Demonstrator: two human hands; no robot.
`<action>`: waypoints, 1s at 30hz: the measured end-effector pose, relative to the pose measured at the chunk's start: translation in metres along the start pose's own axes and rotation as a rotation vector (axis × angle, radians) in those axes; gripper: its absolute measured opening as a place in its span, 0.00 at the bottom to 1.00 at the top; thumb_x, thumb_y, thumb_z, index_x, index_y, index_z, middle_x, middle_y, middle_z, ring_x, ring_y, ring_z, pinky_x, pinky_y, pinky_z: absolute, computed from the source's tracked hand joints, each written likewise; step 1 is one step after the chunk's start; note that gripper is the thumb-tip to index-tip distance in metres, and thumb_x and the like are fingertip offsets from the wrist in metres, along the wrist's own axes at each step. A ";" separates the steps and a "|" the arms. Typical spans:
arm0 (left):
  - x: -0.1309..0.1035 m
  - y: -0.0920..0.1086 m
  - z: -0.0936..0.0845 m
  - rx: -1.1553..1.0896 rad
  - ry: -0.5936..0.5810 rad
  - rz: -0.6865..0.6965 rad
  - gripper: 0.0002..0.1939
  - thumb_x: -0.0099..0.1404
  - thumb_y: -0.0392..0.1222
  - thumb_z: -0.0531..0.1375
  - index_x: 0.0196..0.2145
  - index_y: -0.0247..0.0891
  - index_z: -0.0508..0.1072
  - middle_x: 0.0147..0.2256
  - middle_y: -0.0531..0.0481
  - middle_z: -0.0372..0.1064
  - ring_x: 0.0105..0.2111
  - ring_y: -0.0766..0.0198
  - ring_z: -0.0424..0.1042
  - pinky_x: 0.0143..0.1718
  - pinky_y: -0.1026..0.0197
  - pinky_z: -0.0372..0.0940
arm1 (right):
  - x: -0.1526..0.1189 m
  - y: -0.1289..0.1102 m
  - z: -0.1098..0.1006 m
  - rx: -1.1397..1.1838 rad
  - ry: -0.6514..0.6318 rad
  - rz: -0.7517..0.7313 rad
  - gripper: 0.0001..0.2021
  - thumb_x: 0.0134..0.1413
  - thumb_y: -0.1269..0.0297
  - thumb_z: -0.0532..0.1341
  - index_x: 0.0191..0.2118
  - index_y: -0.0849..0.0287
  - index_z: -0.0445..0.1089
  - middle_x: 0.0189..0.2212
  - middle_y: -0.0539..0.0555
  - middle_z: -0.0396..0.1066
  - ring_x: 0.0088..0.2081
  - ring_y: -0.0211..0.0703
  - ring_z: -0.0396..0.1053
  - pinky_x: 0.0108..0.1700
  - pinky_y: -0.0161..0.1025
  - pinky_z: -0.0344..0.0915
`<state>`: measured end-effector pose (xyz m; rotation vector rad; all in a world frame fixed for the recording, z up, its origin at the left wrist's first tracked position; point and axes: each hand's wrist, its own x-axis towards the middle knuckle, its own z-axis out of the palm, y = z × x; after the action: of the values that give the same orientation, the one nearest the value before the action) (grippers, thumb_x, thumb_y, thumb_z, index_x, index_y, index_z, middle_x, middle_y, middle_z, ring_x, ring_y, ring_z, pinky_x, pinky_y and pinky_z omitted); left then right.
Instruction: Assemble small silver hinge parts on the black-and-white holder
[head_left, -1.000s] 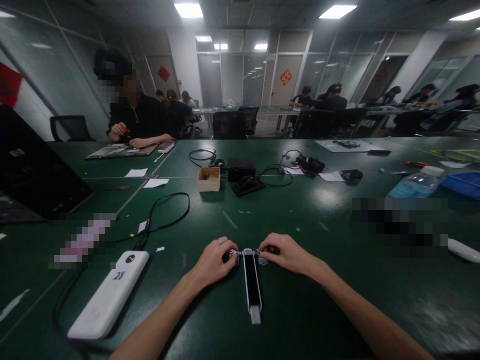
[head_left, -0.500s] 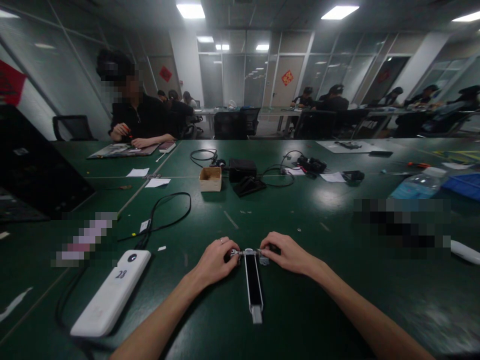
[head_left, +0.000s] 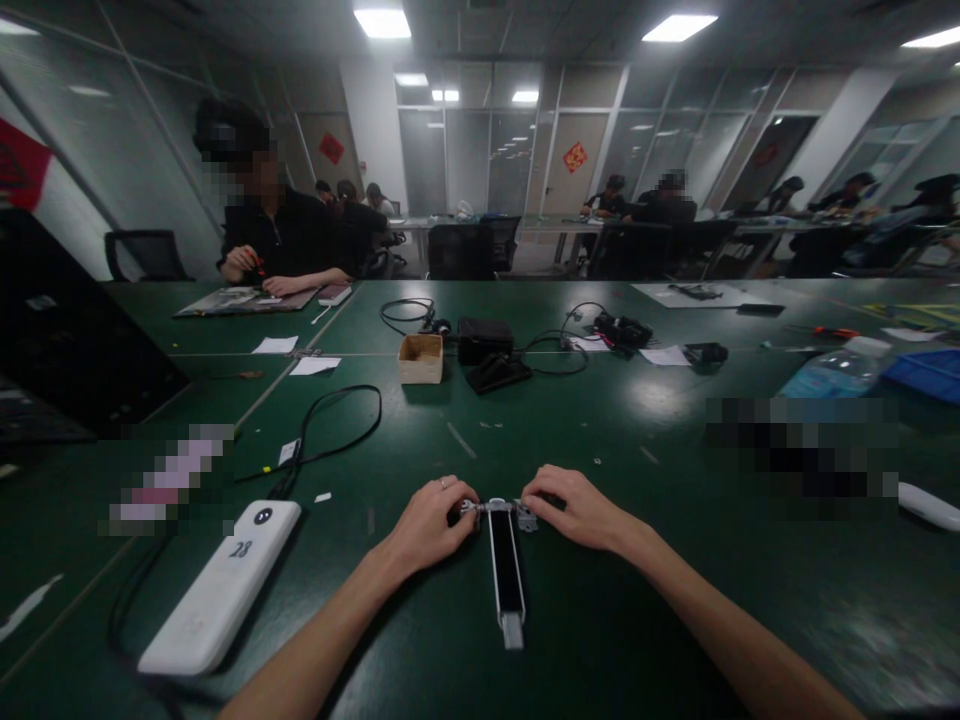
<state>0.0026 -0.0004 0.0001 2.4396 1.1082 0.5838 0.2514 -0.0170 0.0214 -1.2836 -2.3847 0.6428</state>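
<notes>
- Hardly anything has moved since the earlier frame: the left hand (head_left: 435,522) and right hand (head_left: 576,508) keep nearly the same places, while the metal fitting at the right fingertips shows a slightly different face.
- Left hand: thumb and fingers closed on the left metal fitting (head_left: 469,508), with 1 ring on a finger.
- Right hand: fingertips pinched on the right metal fitting (head_left: 528,518), its underside partly visible below them.
- Between the 2 hands, which are apart from each other, lies the long black strip (head_left: 507,568) with pale edges; its top end meets the fittings and its body runs toward the wearer.
- At the strip's near end, below both hands, sits a pale tab (head_left: 512,631).
- Well left of the left hand, a white power bank (head_left: 225,590) marked 28 rests on the green table (head_left: 600,640), with a black cable (head_left: 380,410) looped beyond it.
- Near the power bank, on the side toward the left hand, is 1 white scrap (head_left: 322,497).
- Beyond the left hand stands a small open box (head_left: 420,364), just beside a black case (head_left: 484,340).
- Far right of the right hand lies a clear bottle (head_left: 836,372), close to a blue tray (head_left: 926,372).
- Across the table, beyond the left hand, sits a person (head_left: 277,235) in black.
</notes>
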 end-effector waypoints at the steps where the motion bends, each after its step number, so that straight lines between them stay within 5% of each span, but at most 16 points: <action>1: 0.000 0.000 0.000 0.000 -0.001 -0.001 0.06 0.63 0.37 0.54 0.35 0.37 0.71 0.31 0.50 0.67 0.31 0.63 0.66 0.35 0.61 0.59 | 0.000 0.000 0.000 -0.012 -0.020 -0.010 0.16 0.63 0.57 0.50 0.38 0.59 0.72 0.33 0.53 0.70 0.35 0.40 0.65 0.38 0.38 0.62; 30: 0.000 0.002 -0.002 0.000 -0.010 -0.008 0.06 0.62 0.36 0.55 0.35 0.37 0.71 0.30 0.51 0.67 0.30 0.63 0.66 0.34 0.62 0.59 | 0.000 0.003 0.003 -0.095 -0.003 -0.063 0.21 0.67 0.60 0.42 0.37 0.59 0.72 0.31 0.53 0.72 0.34 0.40 0.65 0.39 0.39 0.60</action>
<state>0.0027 -0.0016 0.0025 2.4344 1.1141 0.5686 0.2516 -0.0159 0.0171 -1.2409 -2.4738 0.5191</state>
